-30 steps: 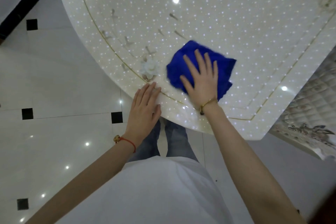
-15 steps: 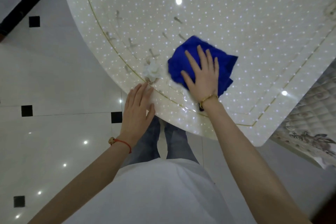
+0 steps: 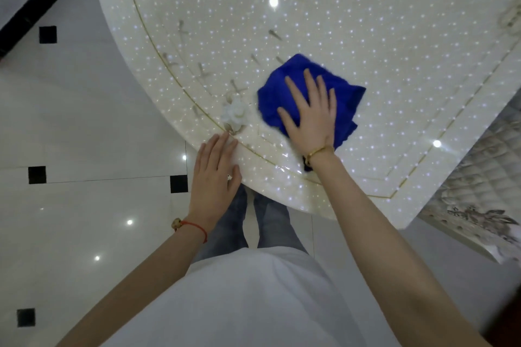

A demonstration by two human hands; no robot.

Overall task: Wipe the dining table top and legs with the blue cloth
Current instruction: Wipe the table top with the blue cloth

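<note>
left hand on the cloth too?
No, only the right hand lies flat on the blue cloth; the left hand rests at the table edge, clear of it.

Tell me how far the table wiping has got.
Done: cannot tell; the glossy table shows no clear wiped patch. In hand: the right hand lies flat on the blue cloth near the table's near edge, with the left hand resting on that edge. Left: the rest of the top, and the legs, which are out of view.
</note>
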